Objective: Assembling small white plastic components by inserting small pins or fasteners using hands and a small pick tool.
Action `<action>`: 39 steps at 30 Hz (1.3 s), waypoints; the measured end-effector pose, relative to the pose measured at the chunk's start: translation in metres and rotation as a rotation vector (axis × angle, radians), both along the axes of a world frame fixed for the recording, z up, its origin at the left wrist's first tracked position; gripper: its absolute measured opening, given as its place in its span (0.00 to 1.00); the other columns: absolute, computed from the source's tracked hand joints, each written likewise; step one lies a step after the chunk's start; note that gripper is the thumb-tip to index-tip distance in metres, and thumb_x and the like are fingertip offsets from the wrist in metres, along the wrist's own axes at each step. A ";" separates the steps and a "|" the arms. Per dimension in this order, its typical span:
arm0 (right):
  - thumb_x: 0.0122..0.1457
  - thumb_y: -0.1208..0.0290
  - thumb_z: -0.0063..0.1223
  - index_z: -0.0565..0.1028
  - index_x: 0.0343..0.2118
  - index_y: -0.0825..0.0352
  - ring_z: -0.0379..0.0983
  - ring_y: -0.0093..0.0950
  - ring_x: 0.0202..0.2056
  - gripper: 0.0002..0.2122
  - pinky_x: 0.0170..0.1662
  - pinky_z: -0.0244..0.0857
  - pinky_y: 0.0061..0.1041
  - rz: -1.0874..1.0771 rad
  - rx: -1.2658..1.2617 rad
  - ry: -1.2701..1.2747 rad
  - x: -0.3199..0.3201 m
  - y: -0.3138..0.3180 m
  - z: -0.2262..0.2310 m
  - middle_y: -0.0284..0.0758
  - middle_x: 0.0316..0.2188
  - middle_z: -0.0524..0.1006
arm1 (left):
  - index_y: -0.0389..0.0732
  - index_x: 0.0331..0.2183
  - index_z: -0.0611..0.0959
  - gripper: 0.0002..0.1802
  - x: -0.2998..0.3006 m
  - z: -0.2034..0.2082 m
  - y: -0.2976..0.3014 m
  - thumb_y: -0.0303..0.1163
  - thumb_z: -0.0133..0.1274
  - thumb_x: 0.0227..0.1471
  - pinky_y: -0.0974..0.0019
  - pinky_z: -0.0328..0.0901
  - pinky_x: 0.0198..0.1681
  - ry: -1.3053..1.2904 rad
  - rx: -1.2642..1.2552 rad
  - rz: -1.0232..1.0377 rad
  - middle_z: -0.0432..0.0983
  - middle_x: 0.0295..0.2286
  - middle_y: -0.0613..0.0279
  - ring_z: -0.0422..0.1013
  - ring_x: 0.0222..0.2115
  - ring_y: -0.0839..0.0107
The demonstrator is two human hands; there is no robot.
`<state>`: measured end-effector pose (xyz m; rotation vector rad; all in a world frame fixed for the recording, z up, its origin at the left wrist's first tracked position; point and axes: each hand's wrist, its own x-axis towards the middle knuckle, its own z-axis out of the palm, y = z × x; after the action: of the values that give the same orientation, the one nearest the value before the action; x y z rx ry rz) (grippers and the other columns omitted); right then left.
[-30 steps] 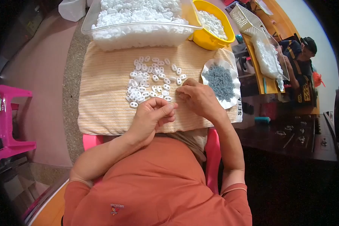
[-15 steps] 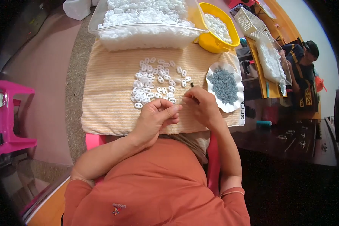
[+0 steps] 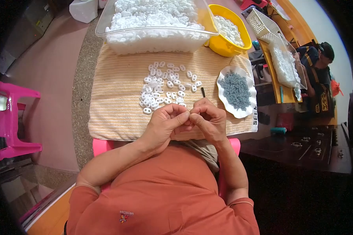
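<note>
My left hand (image 3: 165,126) and my right hand (image 3: 210,120) meet above the near part of the striped towel (image 3: 117,94). Thumbs and fingertips of both are pinched together; whatever they hold is too small and hidden to make out. Just beyond them lies a loose cluster of small white oval pieces (image 3: 157,88), each with two holes. A short black stick (image 3: 203,92) rests on the towel past my right hand. To the right, a white wavy-edged dish (image 3: 240,114) carries a heap of small grey parts (image 3: 234,90).
A clear bin (image 3: 157,45) full of white pieces stands at the back, beside a yellow basin (image 3: 222,50) holding more. Left on the floor is a pink stool (image 3: 17,121). At far right a person (image 3: 315,66) sits behind another bin (image 3: 284,66).
My right hand has moved left from beside the black stick and now touches my left fingertips. The stick shows more fully on the towel. The whole view has shifted slightly.
</note>
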<state>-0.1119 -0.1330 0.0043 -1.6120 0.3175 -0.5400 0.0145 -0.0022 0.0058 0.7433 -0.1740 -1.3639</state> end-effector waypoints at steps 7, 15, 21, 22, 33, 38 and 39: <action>0.56 0.82 0.54 0.76 0.34 0.74 0.71 0.19 0.32 0.04 0.33 0.68 0.15 0.000 0.046 -0.002 0.000 0.004 0.005 0.35 0.34 0.73 | 0.38 0.36 0.74 0.05 -0.001 -0.001 -0.002 0.27 0.52 0.57 0.75 0.71 0.33 -0.113 -0.022 0.022 0.77 0.30 0.61 0.75 0.29 0.76; 0.58 0.82 0.51 0.75 0.36 0.76 0.72 0.19 0.32 0.05 0.33 0.70 0.16 0.025 0.113 -0.001 -0.003 0.006 0.008 0.37 0.35 0.72 | 0.35 0.35 0.75 0.06 -0.002 0.005 -0.002 0.26 0.53 0.55 0.76 0.71 0.34 -0.334 0.010 0.059 0.76 0.29 0.63 0.72 0.28 0.79; 0.56 0.83 0.52 0.75 0.34 0.75 0.73 0.21 0.31 0.04 0.33 0.71 0.17 -0.002 0.140 -0.029 -0.003 0.009 0.009 0.35 0.34 0.72 | 0.36 0.33 0.77 0.05 0.005 0.003 -0.004 0.26 0.56 0.53 0.75 0.69 0.31 -0.591 0.037 0.114 0.76 0.27 0.66 0.72 0.28 0.80; 0.56 0.83 0.51 0.74 0.34 0.75 0.73 0.21 0.30 0.04 0.33 0.72 0.17 -0.018 0.178 -0.053 -0.002 0.010 0.009 0.36 0.34 0.72 | 0.36 0.32 0.78 0.05 0.009 0.002 -0.006 0.26 0.57 0.53 0.73 0.68 0.30 -0.796 0.060 0.155 0.76 0.27 0.67 0.72 0.27 0.81; 0.55 0.83 0.53 0.74 0.31 0.75 0.71 0.20 0.30 0.02 0.32 0.70 0.18 -0.055 0.020 0.010 -0.002 0.007 0.010 0.35 0.32 0.72 | 0.41 0.31 0.81 0.08 0.040 -0.001 -0.022 0.31 0.57 0.46 0.59 0.64 0.40 -2.139 0.158 0.226 0.73 0.32 0.60 0.67 0.37 0.60; 0.55 0.83 0.53 0.74 0.30 0.74 0.71 0.20 0.29 0.02 0.32 0.69 0.18 -0.057 0.056 0.004 -0.003 0.010 0.011 0.35 0.31 0.72 | 0.40 0.30 0.80 0.08 0.038 -0.007 -0.024 0.32 0.57 0.46 0.57 0.62 0.41 -2.173 0.182 0.211 0.71 0.32 0.59 0.66 0.37 0.59; 0.55 0.83 0.52 0.74 0.30 0.74 0.71 0.20 0.29 0.01 0.32 0.69 0.17 -0.045 0.055 0.022 -0.004 0.010 0.012 0.35 0.30 0.72 | 0.40 0.30 0.80 0.08 0.038 -0.007 -0.024 0.32 0.57 0.46 0.57 0.62 0.41 -2.172 0.183 0.211 0.71 0.32 0.59 0.66 0.37 0.59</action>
<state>-0.1162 -0.1225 0.0161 -1.5614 0.3830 -0.5440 0.0525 -0.0262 -0.0011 2.0195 -1.5723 0.1836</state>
